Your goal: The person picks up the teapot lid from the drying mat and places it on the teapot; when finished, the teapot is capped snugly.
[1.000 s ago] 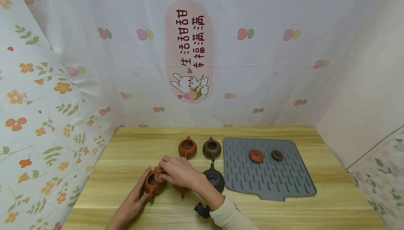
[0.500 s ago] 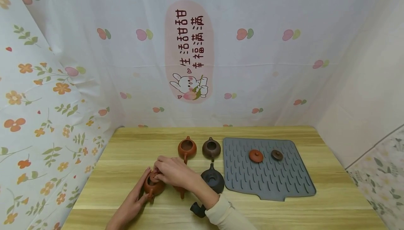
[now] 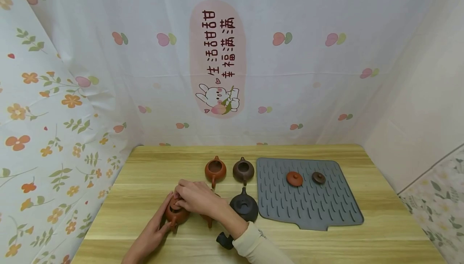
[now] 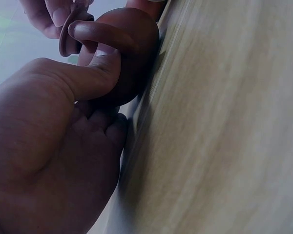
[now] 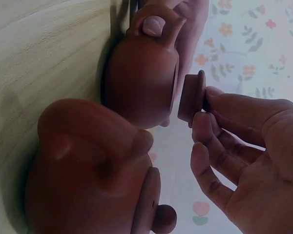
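Note:
My left hand (image 3: 156, 229) holds a reddish-brown clay teapot (image 3: 177, 217) at the left of the table, its thumb at the loop handle and its fingers along the far side. Between thumb and fingertips, my right hand (image 3: 199, 196) pinches a small matching lid (image 5: 191, 97) by its top. This lid hovers over the teapot's mouth, its inner rim facing the opening, with a gap showing in the right wrist view. Close beside stands a second reddish teapot (image 5: 88, 180) with its knobbed lid on; my right hand and forearm mostly cover it in the head view.
An orange-brown teapot (image 3: 215, 170) and a dark brown teapot (image 3: 243, 170) stand lidless behind. A black teapot (image 3: 244, 207) sits beside my right forearm, which partly hides a black flared piece (image 3: 224, 240). On the grey mat (image 3: 311, 207) lie a red lid (image 3: 294, 178) and a brown lid (image 3: 318, 178).
My right hand has shifted slightly left, bringing the lid from the teapot's right edge to over its mouth. The left hand and its teapot have stayed in place.

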Available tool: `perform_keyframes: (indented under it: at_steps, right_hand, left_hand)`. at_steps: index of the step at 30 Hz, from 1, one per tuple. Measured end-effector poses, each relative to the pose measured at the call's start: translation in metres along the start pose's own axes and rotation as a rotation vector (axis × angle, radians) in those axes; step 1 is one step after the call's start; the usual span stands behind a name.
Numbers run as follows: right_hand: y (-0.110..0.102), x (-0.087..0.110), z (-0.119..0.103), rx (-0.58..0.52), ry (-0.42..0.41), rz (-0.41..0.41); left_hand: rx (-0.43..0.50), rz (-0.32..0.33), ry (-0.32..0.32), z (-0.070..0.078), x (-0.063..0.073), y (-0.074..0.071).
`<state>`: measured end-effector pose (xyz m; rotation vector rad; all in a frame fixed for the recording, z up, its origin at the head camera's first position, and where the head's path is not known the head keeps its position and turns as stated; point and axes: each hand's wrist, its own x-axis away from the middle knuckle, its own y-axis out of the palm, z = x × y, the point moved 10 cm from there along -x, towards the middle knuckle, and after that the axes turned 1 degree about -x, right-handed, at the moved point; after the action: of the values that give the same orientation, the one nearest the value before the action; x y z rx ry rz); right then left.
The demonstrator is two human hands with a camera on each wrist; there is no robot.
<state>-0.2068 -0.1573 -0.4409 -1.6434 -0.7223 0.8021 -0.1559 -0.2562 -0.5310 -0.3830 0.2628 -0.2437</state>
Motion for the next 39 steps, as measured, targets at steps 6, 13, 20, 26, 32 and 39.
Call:
perform_keyframes:
  at_steps: [6,13,20,26,32,39]
  right_hand:
    - [0.005,-0.002,-0.001,0.006,-0.007,-0.009]
    - [0.01,-0.005,-0.004,0.022,-0.007,-0.038]
    - [0.014,-0.007,-0.005,-0.011,-0.007,-0.052]
    - [0.017,-0.007,-0.006,-0.002,-0.003,-0.052]
    - [0.02,-0.007,-0.007,0.037,-0.013,-0.041]
    - [0.02,-0.006,-0.005,-0.022,0.024,-0.059]
  left_hand:
    - [0.003,0.005,-0.014,0.0,0.0,-0.001]
    - [0.008,-0.007,0.011,-0.003,0.0,0.001]
    - [-0.002,-0.008,0.008,-0.007,0.0,0.001]
    - [0.005,0.015,-0.002,-0.004,0.0,0.0]
    - [0.021,0.018,-0.021,-0.005,0.0,0.001]
    - [0.013,0.025,-0.024,-0.004,0.001,0.0]
